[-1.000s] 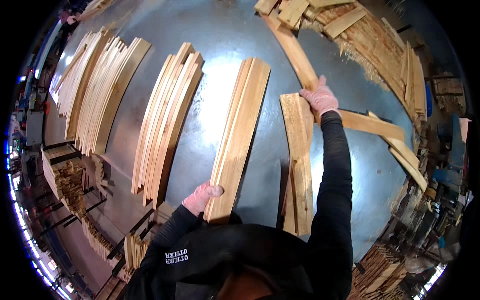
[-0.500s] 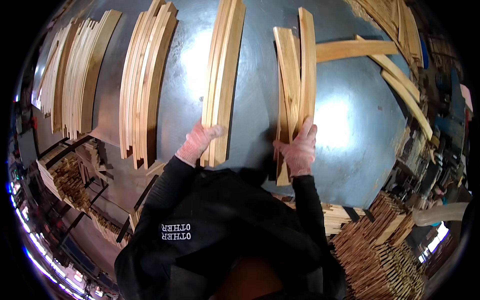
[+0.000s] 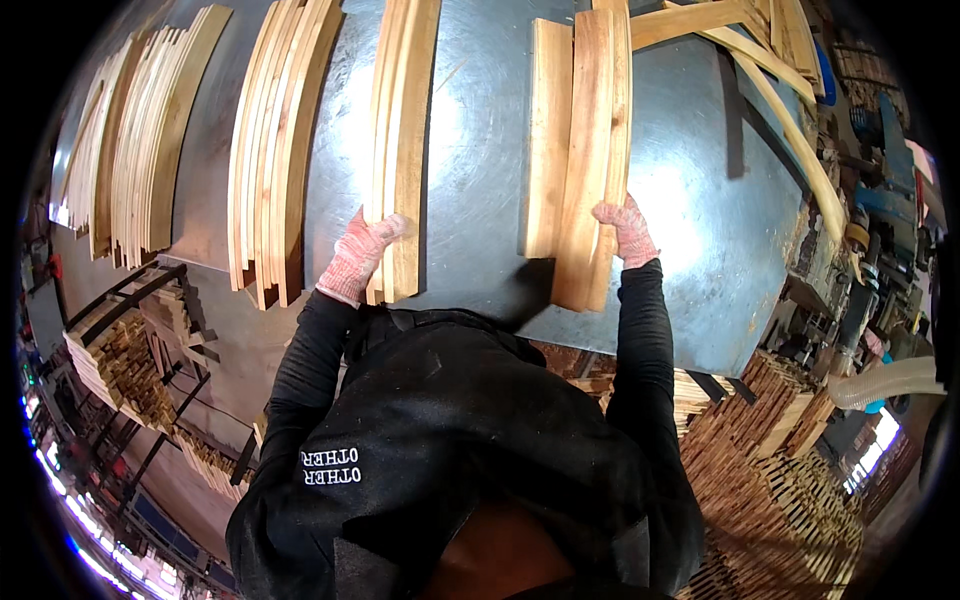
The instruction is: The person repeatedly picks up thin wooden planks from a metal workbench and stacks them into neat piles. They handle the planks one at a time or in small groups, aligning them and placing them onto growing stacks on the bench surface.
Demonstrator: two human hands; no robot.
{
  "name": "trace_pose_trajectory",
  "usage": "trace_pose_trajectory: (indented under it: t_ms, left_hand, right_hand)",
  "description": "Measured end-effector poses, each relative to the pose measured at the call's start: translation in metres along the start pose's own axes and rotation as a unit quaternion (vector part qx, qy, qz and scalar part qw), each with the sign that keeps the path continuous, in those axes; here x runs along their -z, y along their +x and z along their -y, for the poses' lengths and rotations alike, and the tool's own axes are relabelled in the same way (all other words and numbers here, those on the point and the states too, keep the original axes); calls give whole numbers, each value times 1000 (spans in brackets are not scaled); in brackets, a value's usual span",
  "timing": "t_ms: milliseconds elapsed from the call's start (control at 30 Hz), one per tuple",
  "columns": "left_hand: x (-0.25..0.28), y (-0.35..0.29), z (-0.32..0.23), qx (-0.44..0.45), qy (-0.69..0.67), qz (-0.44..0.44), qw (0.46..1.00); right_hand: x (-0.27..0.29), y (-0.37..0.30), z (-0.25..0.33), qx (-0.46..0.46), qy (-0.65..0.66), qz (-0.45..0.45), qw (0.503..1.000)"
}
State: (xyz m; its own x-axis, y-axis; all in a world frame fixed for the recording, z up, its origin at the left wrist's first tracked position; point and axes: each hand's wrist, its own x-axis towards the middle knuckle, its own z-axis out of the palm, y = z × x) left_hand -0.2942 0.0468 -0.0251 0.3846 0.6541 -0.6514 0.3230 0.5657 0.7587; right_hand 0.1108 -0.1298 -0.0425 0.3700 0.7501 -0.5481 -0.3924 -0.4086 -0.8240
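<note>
My left hand point(image 3: 358, 255), in a pink-and-white knit glove, is closed around the near end of a narrow bundle of wooden slats point(image 3: 408, 130), its thumb over the top. My right hand point(image 3: 630, 232), gloved alike, grips the right edge of another group of slats point(image 3: 588, 160) near its near end. Those slats lie side by side, the leftmost one point(image 3: 548, 140) ending a little farther from me. Both groups rest on a shiny grey metal tabletop point(image 3: 480, 180). The right fingers are partly hidden behind the wood.
Left of my hands stand more slat bundles point(image 3: 280, 150) and a wider stack point(image 3: 150, 150). Loose curved slats point(image 3: 795, 140) lie at the far right. Below the table edge are stacked wood pieces point(image 3: 770, 480) on the right and a loaded rack point(image 3: 130, 365) on the left.
The slats at my right hand were crossed and uneven; now they sit side by side. My right hand has moved to their outer edge. The left hand keeps its grip on the bundle.
</note>
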Motion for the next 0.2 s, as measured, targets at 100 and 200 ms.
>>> trace_pose_trajectory:
  t_ms: [100, 200]
  left_hand:
    - [-12, -1, -7, -34, 45, -52, 997]
    - [-13, 2, -18, -28, 364, -153, 918]
  right_hand:
    - [-24, 22, -23, 9, 99, 11, 995]
    - [-65, 32, -30, 7, 170, 106, 980]
